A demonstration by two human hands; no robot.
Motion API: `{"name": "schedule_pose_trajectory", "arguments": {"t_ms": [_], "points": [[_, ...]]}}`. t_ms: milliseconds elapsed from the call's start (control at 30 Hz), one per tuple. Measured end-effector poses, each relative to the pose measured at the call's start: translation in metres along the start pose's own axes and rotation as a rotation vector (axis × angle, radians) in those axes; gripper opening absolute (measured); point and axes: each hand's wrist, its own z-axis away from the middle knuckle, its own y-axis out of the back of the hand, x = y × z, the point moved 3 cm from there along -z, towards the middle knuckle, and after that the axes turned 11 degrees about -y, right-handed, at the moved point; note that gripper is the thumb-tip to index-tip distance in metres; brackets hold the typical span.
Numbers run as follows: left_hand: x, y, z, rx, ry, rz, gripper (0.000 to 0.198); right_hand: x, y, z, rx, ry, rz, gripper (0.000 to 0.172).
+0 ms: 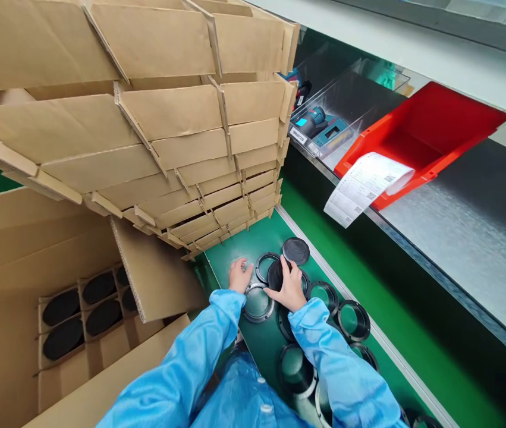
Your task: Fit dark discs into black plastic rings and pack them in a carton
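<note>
My right hand (292, 288) grips a black round disc (275, 274) by its edge, between thumb and fingers. Beside it, my left hand (240, 275) is held low over the green work surface (235, 244), its fingers curved and apart with nothing in them. A black ring (261, 267) lies between the two hands, partly covered by the disc. Just below my left hand lies a round part with a silvery rim (258, 320). Another black disc (296, 251) rests beyond my right hand. Several black open ring-shaped housings (354, 321) stand around my right forearm, which hides some of them.
Stacked cardboard divider grids (181, 113) rise high at the left, leaning over the surface. An open carton (3, 249) holds black round parts in compartments. On the right, a metal shelf (471, 238) bears a red bin (431, 131) with a paper label and a clear tray (324, 128) of tools.
</note>
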Motion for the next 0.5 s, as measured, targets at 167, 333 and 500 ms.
{"name": "schedule_pose_trajectory", "arguments": {"t_ms": [167,333,500], "points": [[-0.022,-0.025,-0.049,-0.105,0.001,-0.046,0.016,-0.002,-0.021,-0.035,0.035,0.058,0.216,0.118],[-0.044,-0.017,-0.060,-0.098,0.079,0.055,0.014,-0.027,-0.048,-0.063,0.002,0.120,0.325,0.118],[-0.056,0.005,-0.057,0.011,0.097,0.205,0.026,-0.044,-0.068,-0.081,-0.073,0.145,0.390,0.114]]}}
